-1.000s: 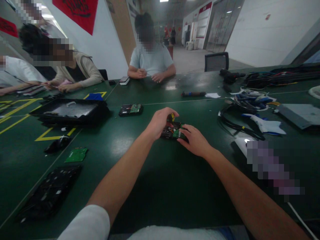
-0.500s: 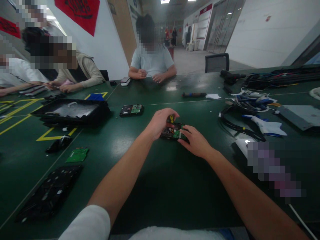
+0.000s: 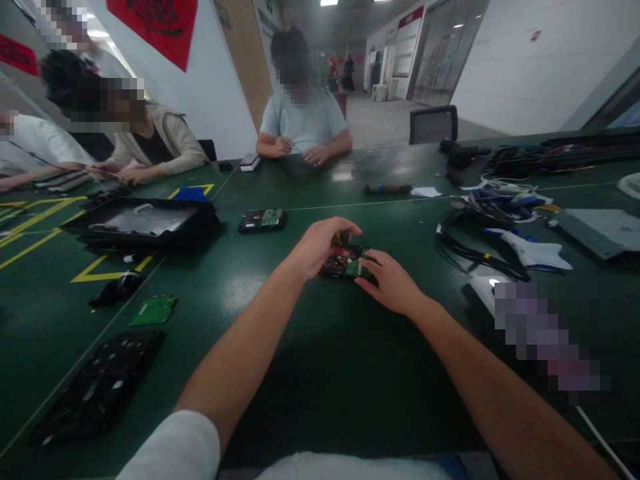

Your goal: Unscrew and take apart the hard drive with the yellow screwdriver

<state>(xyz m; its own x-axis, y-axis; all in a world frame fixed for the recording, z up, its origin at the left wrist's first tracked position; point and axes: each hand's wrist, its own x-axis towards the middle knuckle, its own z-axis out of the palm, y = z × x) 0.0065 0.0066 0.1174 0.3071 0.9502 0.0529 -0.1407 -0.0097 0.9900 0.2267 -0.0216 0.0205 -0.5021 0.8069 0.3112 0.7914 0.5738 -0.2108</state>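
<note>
Green matte table [image 3: 310, 373] | both hands [image 3: 320, 247] on flat rectangular hard drive [image 3: 347, 265]

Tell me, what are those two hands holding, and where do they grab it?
A hard drive lying on the green table. The left hand grips its left and far edge; the right hand presses its near right corner with its fingers.

Bare green table [image 3: 345, 373] lies open across the lower centre of the frame; cables [image 3: 470, 250] crowd the right; a black tray [image 3: 143, 223] and keyboard [image 3: 100, 390] block the left.
</note>
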